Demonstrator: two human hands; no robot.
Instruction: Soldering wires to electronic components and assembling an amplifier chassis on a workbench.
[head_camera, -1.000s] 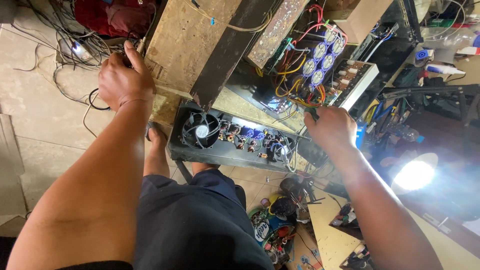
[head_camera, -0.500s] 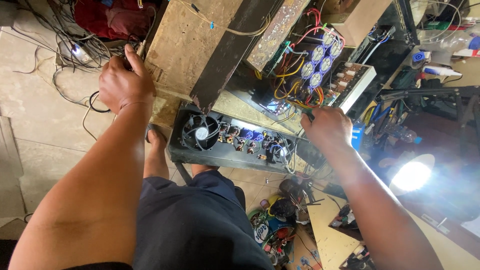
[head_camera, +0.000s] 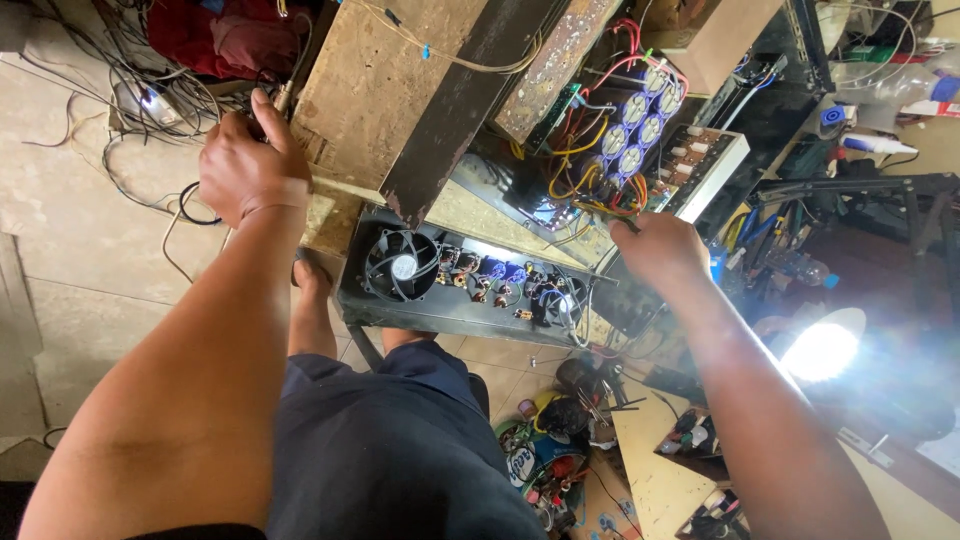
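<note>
Left hand fingers clamp a slim tool; right hand fingers curl on wires.

Your left hand was closed around a thin tool; only its tip showed, the rest hidden in your fist. Your right hand covered whatever it gripped at the open amplifier chassis; fingertips could not be seen. The wooden board and dark metal bar hid the chassis' upper left part and ran off the top edge. Lamp glare washed out its surroundings. Small parts by the fan were too small to tell.
</note>
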